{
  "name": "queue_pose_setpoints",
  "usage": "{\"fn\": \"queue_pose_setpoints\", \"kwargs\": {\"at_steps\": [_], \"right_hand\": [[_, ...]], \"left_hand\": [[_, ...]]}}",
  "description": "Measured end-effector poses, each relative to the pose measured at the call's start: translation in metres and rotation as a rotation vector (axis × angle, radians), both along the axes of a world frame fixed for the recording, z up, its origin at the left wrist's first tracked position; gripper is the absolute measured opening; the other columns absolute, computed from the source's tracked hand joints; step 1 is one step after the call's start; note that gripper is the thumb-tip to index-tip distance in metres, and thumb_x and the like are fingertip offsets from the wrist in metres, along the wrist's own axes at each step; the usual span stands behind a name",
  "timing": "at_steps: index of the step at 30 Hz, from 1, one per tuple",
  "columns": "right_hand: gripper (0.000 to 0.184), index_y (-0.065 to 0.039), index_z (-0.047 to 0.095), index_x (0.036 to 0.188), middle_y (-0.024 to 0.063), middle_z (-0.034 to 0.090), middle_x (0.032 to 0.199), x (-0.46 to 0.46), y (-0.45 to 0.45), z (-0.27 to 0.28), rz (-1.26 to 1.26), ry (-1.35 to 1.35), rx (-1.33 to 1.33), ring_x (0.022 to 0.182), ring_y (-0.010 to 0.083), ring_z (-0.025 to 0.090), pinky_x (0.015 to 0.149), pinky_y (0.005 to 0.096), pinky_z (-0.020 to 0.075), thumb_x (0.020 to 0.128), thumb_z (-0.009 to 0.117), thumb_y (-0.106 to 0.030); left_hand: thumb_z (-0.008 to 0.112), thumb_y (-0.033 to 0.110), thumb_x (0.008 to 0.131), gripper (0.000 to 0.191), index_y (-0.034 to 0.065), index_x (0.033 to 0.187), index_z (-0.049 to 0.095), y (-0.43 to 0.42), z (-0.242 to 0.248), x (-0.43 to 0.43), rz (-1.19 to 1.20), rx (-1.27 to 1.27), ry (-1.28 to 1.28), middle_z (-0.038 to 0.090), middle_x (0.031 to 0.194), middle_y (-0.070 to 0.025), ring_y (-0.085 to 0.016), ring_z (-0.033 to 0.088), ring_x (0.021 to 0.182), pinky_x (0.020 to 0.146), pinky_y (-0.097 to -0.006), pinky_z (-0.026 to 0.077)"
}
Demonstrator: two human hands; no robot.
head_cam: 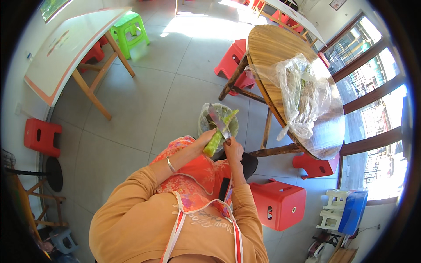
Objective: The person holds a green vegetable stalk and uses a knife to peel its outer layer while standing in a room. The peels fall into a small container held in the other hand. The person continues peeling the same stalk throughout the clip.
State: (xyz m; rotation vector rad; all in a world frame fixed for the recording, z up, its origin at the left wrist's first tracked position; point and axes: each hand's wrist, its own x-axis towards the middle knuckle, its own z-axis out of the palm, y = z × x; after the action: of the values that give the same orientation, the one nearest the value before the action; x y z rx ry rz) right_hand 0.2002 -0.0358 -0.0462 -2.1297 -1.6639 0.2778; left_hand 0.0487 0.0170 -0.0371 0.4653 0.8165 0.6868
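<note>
A long green vegetable stem [214,142], probably celtuce, lies in the grip of my left hand [206,138], its thick pale end towards me. My right hand [233,148] is closed around the handle of a kitchen knife [218,120]. The broad blade crosses over the stem and touches or nearly touches it; which of the two I cannot tell. Under both hands is a bin [234,117] lined with a thin plastic bag, with green scraps inside. A red floral apron [184,179] covers my lap.
To the right, an oval wooden table [268,41] bears a clear plastic bag [304,95] of greens. Red plastic stools [279,205] stand around it. A white table [82,31] and a green stool [130,33] are at far left. Tall windows [378,121] line the right side.
</note>
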Motion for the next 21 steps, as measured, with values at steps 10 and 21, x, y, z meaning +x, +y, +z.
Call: {"fn": "queue_pose_setpoints", "kwargs": {"at_steps": [10,21], "right_hand": [[0.019,-0.005,0.055,0.077,0.0174,0.059,0.065,0.007,0.001,0.019,-0.117,0.294,0.022,0.067,0.0398,0.059,0.058,0.0456,0.0455,0.078,0.063,-0.023],[0.019,-0.008,0.054,0.078,0.0109,0.061,0.065,-0.025,-0.024,0.051,0.219,0.084,0.122,0.064,0.0311,0.063,0.055,0.0392,0.0465,0.070,0.070,-0.014]], "left_hand": [[0.041,0.040,0.098,0.036,0.0083,0.099,0.059,0.014,-0.003,-0.006,-0.051,-0.132,-0.111,0.059,0.075,-0.0038,-0.015,0.057,0.054,0.043,-0.0251,0.046],[0.049,0.028,0.095,0.025,0.0050,0.102,0.056,0.008,-0.024,-0.012,0.015,0.082,-0.183,0.062,0.086,-0.0077,-0.017,0.063,0.068,0.055,-0.0306,0.053]]}}
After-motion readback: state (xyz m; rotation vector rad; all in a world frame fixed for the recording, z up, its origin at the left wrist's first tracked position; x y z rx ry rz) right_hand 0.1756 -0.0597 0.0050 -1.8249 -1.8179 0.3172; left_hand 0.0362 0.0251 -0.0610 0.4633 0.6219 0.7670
